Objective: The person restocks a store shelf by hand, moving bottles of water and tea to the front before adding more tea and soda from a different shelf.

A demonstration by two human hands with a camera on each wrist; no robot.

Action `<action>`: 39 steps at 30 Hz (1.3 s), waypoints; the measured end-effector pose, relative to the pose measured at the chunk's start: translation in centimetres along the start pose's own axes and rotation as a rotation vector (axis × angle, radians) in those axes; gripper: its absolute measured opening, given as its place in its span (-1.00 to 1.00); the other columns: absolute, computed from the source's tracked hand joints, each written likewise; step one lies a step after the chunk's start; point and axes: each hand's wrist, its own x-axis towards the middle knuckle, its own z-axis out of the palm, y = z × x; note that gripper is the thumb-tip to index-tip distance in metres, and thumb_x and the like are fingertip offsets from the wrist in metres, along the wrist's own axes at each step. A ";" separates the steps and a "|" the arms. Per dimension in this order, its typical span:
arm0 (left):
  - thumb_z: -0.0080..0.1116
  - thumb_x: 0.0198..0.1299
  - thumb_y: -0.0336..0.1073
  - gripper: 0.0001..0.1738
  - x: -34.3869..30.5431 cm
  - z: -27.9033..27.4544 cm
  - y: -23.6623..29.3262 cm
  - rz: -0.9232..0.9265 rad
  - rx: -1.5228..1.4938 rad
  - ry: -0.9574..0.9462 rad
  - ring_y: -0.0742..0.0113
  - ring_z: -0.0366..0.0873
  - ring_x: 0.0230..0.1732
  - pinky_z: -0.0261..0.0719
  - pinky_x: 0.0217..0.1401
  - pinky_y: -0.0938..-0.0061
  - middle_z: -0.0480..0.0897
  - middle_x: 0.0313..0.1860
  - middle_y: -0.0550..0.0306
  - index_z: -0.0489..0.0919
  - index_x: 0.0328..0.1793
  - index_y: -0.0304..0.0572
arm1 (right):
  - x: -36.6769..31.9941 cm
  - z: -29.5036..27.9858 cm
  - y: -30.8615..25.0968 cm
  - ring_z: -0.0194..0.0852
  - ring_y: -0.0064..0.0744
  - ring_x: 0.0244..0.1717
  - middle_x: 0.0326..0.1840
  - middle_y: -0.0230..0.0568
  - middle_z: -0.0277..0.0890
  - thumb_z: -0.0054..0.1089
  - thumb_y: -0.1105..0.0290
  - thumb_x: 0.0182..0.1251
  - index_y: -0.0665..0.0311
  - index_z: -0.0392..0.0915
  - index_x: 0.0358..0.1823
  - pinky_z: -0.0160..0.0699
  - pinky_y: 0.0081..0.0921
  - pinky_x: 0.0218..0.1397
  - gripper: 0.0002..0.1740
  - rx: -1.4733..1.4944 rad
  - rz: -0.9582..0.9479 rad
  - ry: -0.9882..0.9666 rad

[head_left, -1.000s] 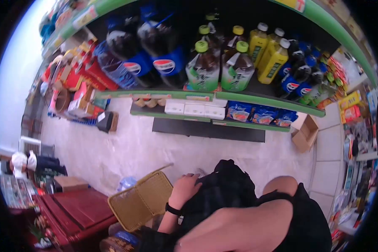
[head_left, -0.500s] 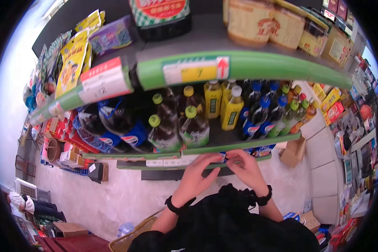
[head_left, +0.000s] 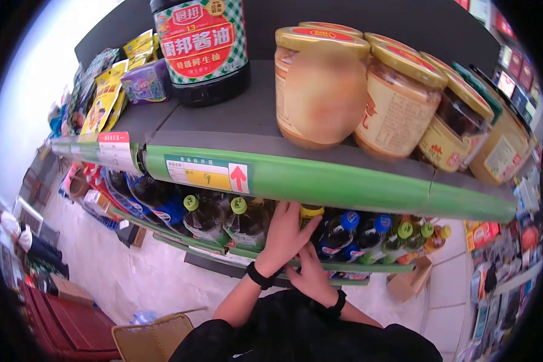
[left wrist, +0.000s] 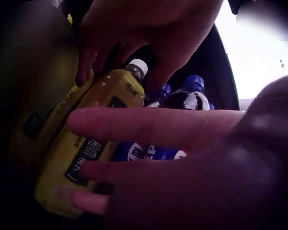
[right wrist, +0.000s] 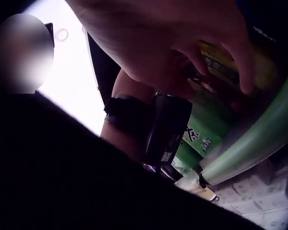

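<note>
Both hands reach under the green-edged shelf, among the drink bottles. My left hand (head_left: 283, 238) is over a yellow drink bottle (left wrist: 113, 93) with a white cap; in the left wrist view its thumb and curled fingers come down on either side of the bottle's top. From the right, my right hand (left wrist: 182, 139) lays straight, spread fingers across the same bottle's side and dark label. Another yellow bottle (left wrist: 33, 129) stands just left of it, in shadow. Blue-capped cola bottles (head_left: 344, 232) are on the right, green-capped tea bottles (head_left: 241, 223) on the left.
The green shelf edge (head_left: 320, 187) runs above my wrists. On that shelf sit a large soy sauce bottle (head_left: 202, 51), glass jars (head_left: 398, 96) and yellow snack bags (head_left: 105, 93). A wicker basket (head_left: 154, 338) is low at left, a cardboard box (head_left: 410, 280) at lower right.
From near my body, both hands rose to the lower shelf's front, then went up and in among the bottles. The head view has shifted, bringing the upper shelf into full sight.
</note>
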 end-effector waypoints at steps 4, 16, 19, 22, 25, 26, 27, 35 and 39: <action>0.41 0.25 -0.26 -0.33 -0.7 1.0 -0.8 -0.051 -0.005 -0.007 -0.41 0.48 0.28 0.53 0.29 -0.02 0.52 0.27 -0.36 0.40 0.42 -0.33 | 0.9 -0.6 1.5 0.21 0.41 0.51 0.49 0.35 0.23 0.39 0.45 0.23 0.44 0.25 0.48 0.36 0.07 0.50 -0.21 -0.040 -0.054 -0.048; 0.49 0.21 -0.21 -0.23 -7.7 -0.5 2.5 -0.080 -0.039 0.304 -0.10 0.42 0.44 0.45 0.46 0.20 0.37 0.44 -0.11 0.43 0.51 -0.25 | 0.4 -0.7 3.5 0.38 0.25 0.30 0.29 0.08 0.52 0.46 0.39 0.17 0.26 0.56 0.29 0.35 0.07 0.35 -0.40 -0.123 -0.397 -0.141; 0.51 0.21 -0.19 -0.23 -10.8 -2.0 5.4 -0.056 -0.081 0.379 -0.09 0.42 0.47 0.43 0.50 0.21 0.39 0.44 -0.12 0.44 0.50 -0.23 | -1.7 -0.4 4.0 0.62 0.17 0.09 0.02 0.00 0.69 0.42 0.35 0.23 0.25 0.72 0.06 0.52 0.01 0.22 -0.64 -0.019 -0.407 -0.157; 0.54 0.19 -0.18 -0.21 -15.3 -4.0 8.2 -0.058 -0.046 0.414 -0.08 0.43 0.47 0.42 0.51 0.21 0.41 0.45 -0.12 0.45 0.50 -0.24 | -3.2 0.8 4.2 0.73 0.11 -0.14 -0.23 -0.11 0.73 0.42 0.37 0.21 0.24 0.76 -0.11 0.66 -0.08 -0.01 -0.76 0.170 -0.424 -0.257; 0.59 0.15 -0.18 -0.18 -21.5 -4.7 10.6 -0.164 0.042 0.527 -0.03 0.44 0.48 0.41 0.54 0.16 0.43 0.47 -0.09 0.44 0.49 -0.22 | -5.3 1.7 1.2 0.78 0.02 -0.21 -0.24 -0.13 0.77 0.41 0.42 0.17 0.22 0.76 -0.20 0.71 -0.17 -0.14 -0.83 0.121 -0.644 -0.377; 0.62 0.13 -0.18 -0.16 -23.7 -5.2 11.5 -0.217 0.069 0.581 -0.01 0.44 0.49 0.40 0.54 0.13 0.43 0.47 -0.08 0.44 0.49 -0.21 | -6.5 2.4 1.1 0.79 0.00 -0.19 -0.21 -0.12 0.78 0.40 0.42 0.16 0.21 0.75 -0.20 0.72 -0.18 -0.13 -0.83 0.103 -0.675 -0.452; 0.59 0.16 -0.25 -0.19 -26.1 -5.8 12.8 -0.289 0.118 0.626 0.08 0.45 0.49 0.48 0.51 0.18 0.45 0.45 -0.05 0.42 0.50 -0.20 | -7.9 2.3 0.0 0.82 -0.10 -0.16 -0.18 -0.14 0.80 0.38 0.48 0.18 0.21 0.75 -0.20 0.76 -0.27 -0.08 -0.85 -0.033 -0.596 -0.623; 0.52 0.24 -0.32 -0.25 -48.6 -2.6 24.1 -0.685 0.003 1.195 0.17 0.48 0.44 0.67 0.39 0.22 0.40 0.39 0.02 0.38 0.49 -0.26 | -22.6 8.2 -6.9 0.86 -0.37 -0.12 -0.21 -0.19 0.84 0.22 0.67 0.28 0.37 0.76 -0.26 0.78 -0.46 0.06 -0.85 0.373 -0.550 -1.512; 0.50 0.25 -0.31 -0.29 -56.5 0.0 31.1 -0.761 0.133 1.423 0.16 0.48 0.44 0.63 0.42 0.23 0.44 0.36 0.05 0.42 0.48 -0.22 | -29.9 11.4 -9.7 0.84 -0.39 -0.14 -0.25 -0.18 0.83 0.17 0.69 0.26 0.39 0.77 -0.27 0.74 -0.46 0.13 -0.81 0.394 -0.551 -1.693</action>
